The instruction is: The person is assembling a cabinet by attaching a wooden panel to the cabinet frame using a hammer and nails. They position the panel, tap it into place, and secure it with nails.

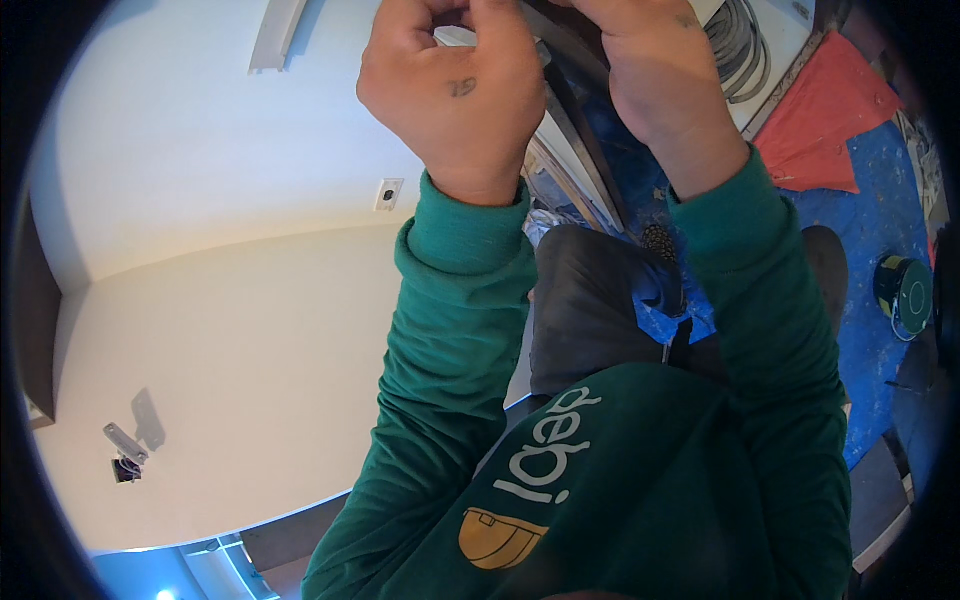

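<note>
The view's top edge cuts off the fingertips of the left hand (455,95) and right hand (665,75); I can't tell either's grip. A whitish sliver (455,37), mostly covered, shows inside the left's curl.

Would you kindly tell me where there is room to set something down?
The blue floor looks free between the red cloth and the dark bucket. Boards and coiled cable crowd the view around the left hand and right hand.
</note>
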A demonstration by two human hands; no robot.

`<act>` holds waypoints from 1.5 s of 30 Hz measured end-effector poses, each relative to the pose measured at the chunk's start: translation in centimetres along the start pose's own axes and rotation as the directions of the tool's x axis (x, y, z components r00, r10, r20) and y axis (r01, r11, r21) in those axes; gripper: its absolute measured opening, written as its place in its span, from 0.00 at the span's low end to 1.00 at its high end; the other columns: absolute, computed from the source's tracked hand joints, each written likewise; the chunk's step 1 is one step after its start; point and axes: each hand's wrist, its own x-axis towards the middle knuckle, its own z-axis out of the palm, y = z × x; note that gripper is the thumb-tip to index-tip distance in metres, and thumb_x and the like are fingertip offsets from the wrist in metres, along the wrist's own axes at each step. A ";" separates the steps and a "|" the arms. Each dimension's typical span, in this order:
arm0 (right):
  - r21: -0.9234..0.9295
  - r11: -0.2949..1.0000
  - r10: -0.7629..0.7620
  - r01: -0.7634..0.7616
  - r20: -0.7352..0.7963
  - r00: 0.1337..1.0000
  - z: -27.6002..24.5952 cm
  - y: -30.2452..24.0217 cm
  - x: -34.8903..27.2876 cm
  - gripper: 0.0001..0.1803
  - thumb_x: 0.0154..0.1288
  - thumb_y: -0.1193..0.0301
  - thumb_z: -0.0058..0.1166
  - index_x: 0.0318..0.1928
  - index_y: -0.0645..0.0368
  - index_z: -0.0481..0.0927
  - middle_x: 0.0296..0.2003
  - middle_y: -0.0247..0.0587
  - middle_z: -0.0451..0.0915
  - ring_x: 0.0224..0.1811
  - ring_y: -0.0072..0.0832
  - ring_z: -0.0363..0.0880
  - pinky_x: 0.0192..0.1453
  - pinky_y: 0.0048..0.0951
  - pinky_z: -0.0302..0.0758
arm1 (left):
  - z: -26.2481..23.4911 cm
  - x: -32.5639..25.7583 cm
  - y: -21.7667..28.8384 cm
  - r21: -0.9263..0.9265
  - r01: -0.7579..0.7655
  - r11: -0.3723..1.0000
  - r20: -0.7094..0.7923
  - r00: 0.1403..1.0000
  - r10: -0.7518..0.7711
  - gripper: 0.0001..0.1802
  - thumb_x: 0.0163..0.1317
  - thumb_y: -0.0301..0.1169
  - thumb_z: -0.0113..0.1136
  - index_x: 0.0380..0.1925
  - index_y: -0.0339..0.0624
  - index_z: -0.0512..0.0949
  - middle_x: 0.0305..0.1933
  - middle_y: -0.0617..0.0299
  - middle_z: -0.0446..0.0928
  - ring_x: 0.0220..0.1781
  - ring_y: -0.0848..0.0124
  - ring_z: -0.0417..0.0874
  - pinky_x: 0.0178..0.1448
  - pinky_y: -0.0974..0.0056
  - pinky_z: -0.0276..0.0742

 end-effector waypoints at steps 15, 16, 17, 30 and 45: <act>-0.146 0.986 0.089 -0.082 0.039 0.995 -0.6 -1.2 -0.1 0.05 0.73 0.73 0.59 0.40 0.62 0.82 0.36 0.33 0.81 0.39 0.21 0.78 0.48 0.22 0.75 | -1.5 -0.3 0.2 -0.051 -0.094 0.994 0.049 0.994 0.097 0.08 0.67 0.28 0.66 0.37 0.32 0.84 0.35 0.51 0.85 0.37 0.64 0.85 0.45 0.62 0.79; -0.184 0.981 0.061 -0.059 0.007 0.998 -0.4 -1.3 -0.3 0.05 0.73 0.73 0.59 0.41 0.63 0.81 0.37 0.33 0.81 0.40 0.21 0.78 0.48 0.22 0.75 | -1.6 -0.1 0.2 -0.063 -0.047 0.997 0.055 0.997 0.050 0.08 0.67 0.28 0.66 0.38 0.32 0.84 0.35 0.51 0.85 0.38 0.64 0.85 0.46 0.62 0.79; -0.225 0.974 0.033 -0.038 -0.025 0.999 -0.1 -1.6 -0.9 0.06 0.74 0.72 0.59 0.43 0.64 0.81 0.37 0.33 0.81 0.40 0.20 0.77 0.48 0.22 0.75 | -1.8 -0.1 0.2 -0.076 0.005 0.997 0.062 0.998 0.000 0.09 0.67 0.29 0.67 0.38 0.32 0.84 0.36 0.51 0.85 0.39 0.63 0.85 0.47 0.62 0.79; -0.684 0.457 -0.299 0.568 0.484 0.823 -1.3 -2.6 -3.9 0.21 0.72 0.72 0.58 0.64 0.64 0.78 0.57 0.48 0.76 0.60 0.33 0.74 0.63 0.34 0.71 | -2.0 0.9 -1.1 -0.183 0.003 0.983 0.166 0.986 0.028 0.09 0.66 0.30 0.68 0.38 0.35 0.84 0.35 0.52 0.84 0.39 0.61 0.85 0.48 0.61 0.79; -0.957 -0.291 0.177 -0.008 -0.062 0.982 -19.9 -7.4 -18.4 0.21 0.66 0.68 0.63 0.57 0.64 0.82 0.55 0.56 0.80 0.61 0.54 0.77 0.66 0.45 0.73 | -2.4 -4.2 -1.1 -0.461 0.009 0.887 0.194 0.977 0.091 0.26 0.70 0.26 0.59 0.67 0.30 0.72 0.55 0.41 0.75 0.55 0.49 0.78 0.63 0.56 0.73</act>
